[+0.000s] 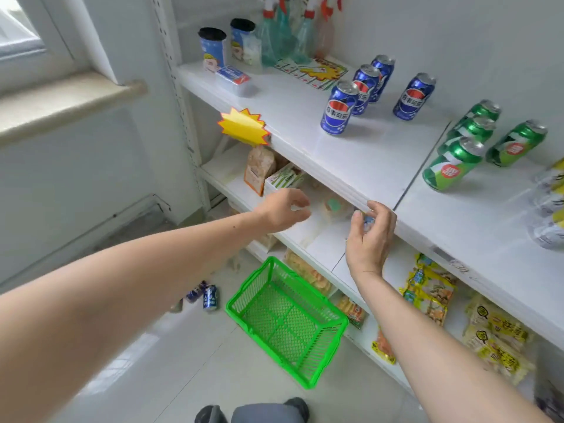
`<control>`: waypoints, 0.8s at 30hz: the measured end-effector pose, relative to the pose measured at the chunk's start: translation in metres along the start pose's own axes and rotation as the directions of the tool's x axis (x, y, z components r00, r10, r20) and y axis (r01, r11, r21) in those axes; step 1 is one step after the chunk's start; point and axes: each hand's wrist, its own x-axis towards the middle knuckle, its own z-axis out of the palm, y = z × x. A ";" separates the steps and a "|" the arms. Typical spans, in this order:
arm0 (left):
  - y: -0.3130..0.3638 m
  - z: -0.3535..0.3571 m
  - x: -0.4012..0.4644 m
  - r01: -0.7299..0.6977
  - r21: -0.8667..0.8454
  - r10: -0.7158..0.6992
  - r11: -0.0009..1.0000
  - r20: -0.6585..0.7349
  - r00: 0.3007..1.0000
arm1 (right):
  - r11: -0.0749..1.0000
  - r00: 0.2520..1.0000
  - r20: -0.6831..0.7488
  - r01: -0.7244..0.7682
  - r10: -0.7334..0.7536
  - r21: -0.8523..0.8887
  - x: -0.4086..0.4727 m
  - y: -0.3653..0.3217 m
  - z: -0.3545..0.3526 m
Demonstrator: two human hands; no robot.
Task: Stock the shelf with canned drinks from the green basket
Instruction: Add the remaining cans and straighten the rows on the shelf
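Basket (287,323) first, nearest the person's feet at about 6 o'clock on the floor: green plastic mesh, and from here it looks empty. Two blue cans (205,296) lie on the tiles at its 9 o'clock, outside it. Higher up, the right hand (369,236) has its grip curled round a small object with a blue patch, likely a can, though the fingers hide most of it; it sits just under the lip of the shelf (305,117). The left hand (282,212) hovers at 10 o'clock from it, fingers loosely spread, pinching nothing. Farther back stand four blue cans (338,106) and, at 3 o'clock, four green cans (451,163), all upright. I'd judge such a can stiff, fairly heavy if full, smooth and a bit slippery, easily dented; best taken round the middle of the wall and set down flat.
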 end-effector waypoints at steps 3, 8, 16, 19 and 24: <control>-0.058 -0.025 -0.013 0.129 -0.036 -0.130 0.991 -0.048 0.990 | 0.998 0.992 0.123 -0.010 0.003 0.055 -0.018 -0.014 0.050; -0.141 -0.057 -0.028 0.318 -0.072 -0.325 0.945 -0.120 0.938 | 0.992 0.952 0.306 -0.030 -0.010 0.126 -0.042 -0.024 0.123; -0.247 -0.074 -0.024 0.508 -0.201 -0.539 0.838 -0.156 0.828 | 0.981 0.832 0.555 -0.125 0.021 0.149 -0.067 -0.013 0.241; -0.289 -0.067 -0.025 0.561 -0.243 -0.603 0.791 -0.155 0.783 | 0.981 0.775 0.631 -0.154 0.044 0.121 -0.081 -0.007 0.286; -0.368 -0.056 -0.027 0.637 -0.278 -0.683 0.719 -0.117 0.721 | 0.982 0.666 0.741 -0.185 0.092 0.044 -0.115 0.003 0.357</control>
